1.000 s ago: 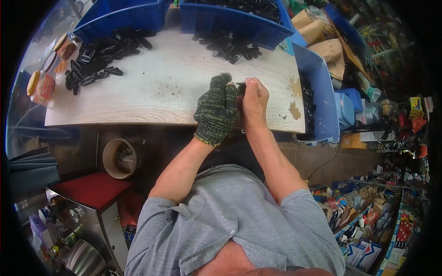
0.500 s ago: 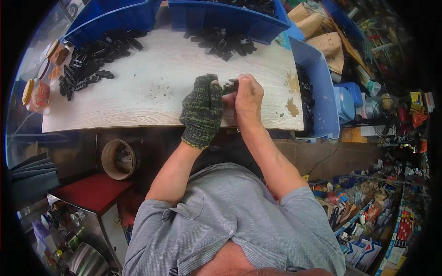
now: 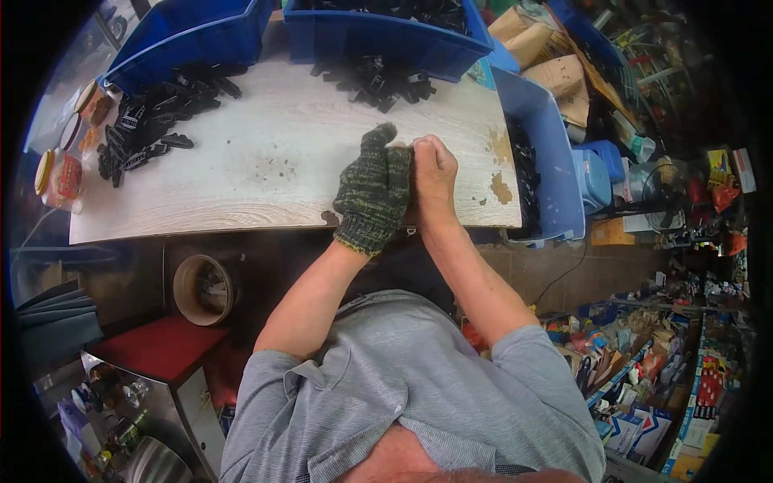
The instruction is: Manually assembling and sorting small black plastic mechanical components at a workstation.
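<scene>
My left hand (image 3: 375, 193) wears a dark green knitted glove and is closed, its thumb raised. Pressed against it, my bare right hand (image 3: 436, 179) is closed too, over the front part of the table. Between them they grip a small black plastic part, now almost wholly covered by the fingers. Beyond the hands lies a loose pile of similar black plastic parts (image 3: 378, 82). A bigger heap of black parts (image 3: 153, 117) spreads over the table's left side.
Two blue bins (image 3: 386, 34) (image 3: 189, 47) stand along the far edge of the whitish table (image 3: 250, 189). A paler blue bin (image 3: 555, 165) holding black parts adjoins the right edge. Lidded jars (image 3: 60, 177) stand at left. Below are a round bucket (image 3: 201, 290) and a red-topped cabinet (image 3: 153, 346).
My left hand has moved right and come up against the right hand. The black plastic part that showed between them is now covered. The whole view has shifted slightly.
</scene>
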`<state>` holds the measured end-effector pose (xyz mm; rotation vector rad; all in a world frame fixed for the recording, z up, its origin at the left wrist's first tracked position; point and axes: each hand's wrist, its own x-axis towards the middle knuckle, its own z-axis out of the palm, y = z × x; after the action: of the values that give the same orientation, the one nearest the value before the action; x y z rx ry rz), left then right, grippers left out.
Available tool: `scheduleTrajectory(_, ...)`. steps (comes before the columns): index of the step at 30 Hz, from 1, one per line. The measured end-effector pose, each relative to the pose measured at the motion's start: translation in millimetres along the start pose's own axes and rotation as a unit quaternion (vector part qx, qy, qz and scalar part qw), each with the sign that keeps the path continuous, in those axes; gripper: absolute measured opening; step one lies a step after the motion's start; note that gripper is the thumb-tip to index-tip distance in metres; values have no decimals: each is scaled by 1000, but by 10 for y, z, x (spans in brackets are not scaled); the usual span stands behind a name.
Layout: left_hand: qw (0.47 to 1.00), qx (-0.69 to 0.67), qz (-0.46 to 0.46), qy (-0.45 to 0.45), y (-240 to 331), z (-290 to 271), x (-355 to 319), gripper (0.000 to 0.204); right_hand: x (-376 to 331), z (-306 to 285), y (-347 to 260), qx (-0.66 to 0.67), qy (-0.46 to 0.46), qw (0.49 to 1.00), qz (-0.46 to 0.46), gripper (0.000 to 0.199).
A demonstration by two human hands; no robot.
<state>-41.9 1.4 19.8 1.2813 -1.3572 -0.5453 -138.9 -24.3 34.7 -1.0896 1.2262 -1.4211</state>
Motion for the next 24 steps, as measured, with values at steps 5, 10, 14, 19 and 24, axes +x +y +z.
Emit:
scheduleTrajectory(5,999,-14,27,41,-98,-176,-60,33,289,-184,-69,91,76,987,107,23)
scheduleTrajectory(10,1000,-16,0,-9,29,-295,-84,31,851,-767,-386,78,214,971,77,29)
scheduleTrajectory(14,999,19,27,-17,55,-293,-90,31,991,-786,-291,14,191,978,77,31)
scheduleTrajectory(19,999,15,49,-7,1,-262,-109,31,1162,-492,-167,-85,98,981,147,27)
scheduleTrajectory(24,998,17,55,-12,-43,-241,-127,31,1323,-246,-151,-184,33,972,142,27)
